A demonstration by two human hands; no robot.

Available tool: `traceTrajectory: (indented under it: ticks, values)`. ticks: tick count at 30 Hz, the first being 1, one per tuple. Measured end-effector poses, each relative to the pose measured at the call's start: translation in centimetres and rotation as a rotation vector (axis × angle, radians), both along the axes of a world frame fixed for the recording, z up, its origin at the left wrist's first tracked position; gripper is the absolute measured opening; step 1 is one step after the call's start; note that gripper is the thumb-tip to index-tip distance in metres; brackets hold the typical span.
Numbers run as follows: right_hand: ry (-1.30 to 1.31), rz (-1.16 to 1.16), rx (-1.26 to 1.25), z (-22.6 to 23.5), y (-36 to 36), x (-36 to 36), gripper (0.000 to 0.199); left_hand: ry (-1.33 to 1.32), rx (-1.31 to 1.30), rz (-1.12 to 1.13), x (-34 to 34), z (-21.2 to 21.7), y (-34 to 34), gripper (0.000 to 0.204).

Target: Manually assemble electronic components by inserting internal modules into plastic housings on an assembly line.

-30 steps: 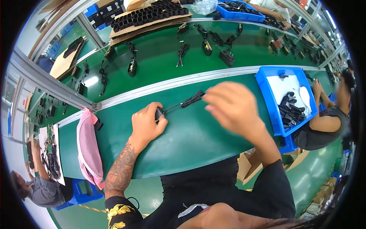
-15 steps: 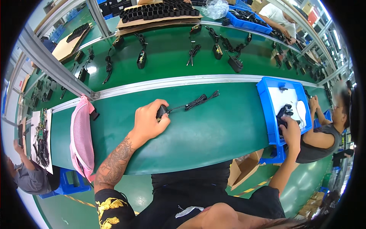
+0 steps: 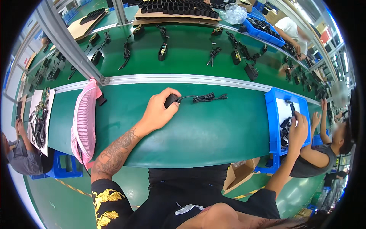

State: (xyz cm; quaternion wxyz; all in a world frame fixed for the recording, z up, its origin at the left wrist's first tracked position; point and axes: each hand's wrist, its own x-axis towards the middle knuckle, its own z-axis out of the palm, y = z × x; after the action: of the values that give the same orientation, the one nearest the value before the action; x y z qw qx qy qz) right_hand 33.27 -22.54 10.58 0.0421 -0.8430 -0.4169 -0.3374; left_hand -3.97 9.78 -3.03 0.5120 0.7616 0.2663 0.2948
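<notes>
**Right hand reaching deeper into the blue bin**

Since the earlier frame the right hand is sitting further inside the blue bin at right, fingers closing on a small black part. At centre, the left hand is gripping a black adapter on the green table, its bundled cable lying toward the right.

Green workbench, bordered at twelve o'clock by a pale metal rail. On it: black adapter near centre, bundled black cord trailing toward three o'clock; blue bin at three o'clock, holding black parts; pink mesh bag draped at nine o'clock.
</notes>
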Motion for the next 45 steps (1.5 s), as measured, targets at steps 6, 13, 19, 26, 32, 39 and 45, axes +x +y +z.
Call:
traceTrajectory:
  ticks: [6,13,19,26,32,39,45]
  values:
    - [1.211,0.504,-0.116,-3.3,9.4,-10.4,0.022,-0.207,-0.398,-0.162,-0.9,-1.2,1.3,0.032]
    - [0.518,0.623,-0.147,-7.3,12.5,-12.8,0.023,-0.261,-0.396,-0.135,-0.4,-0.3,0.9,0.030]
    - [0.893,0.674,-0.300,-6.5,13.2,-15.0,0.034,-0.249,-0.532,-0.107,-1.1,-0.6,1.1,0.030]
    - [1.019,0.794,-0.315,-5.2,17.3,-16.9,0.042,-0.317,-0.577,-0.133,-1.5,-0.5,1.8,0.027]
    - [1.645,0.937,0.046,-7.3,22.2,-19.4,0.044,-0.392,-0.513,-0.076,-2.1,-0.6,1.4,0.027]
    - [2.163,0.788,0.131,-12.2,22.4,-23.7,0.046,-0.472,-0.353,0.046,-2.2,-0.9,0.6,0.028]
    - [2.155,0.793,0.235,-13.3,22.6,-24.8,0.045,-0.409,-0.305,0.028,-2.9,-1.0,0.6,0.029]
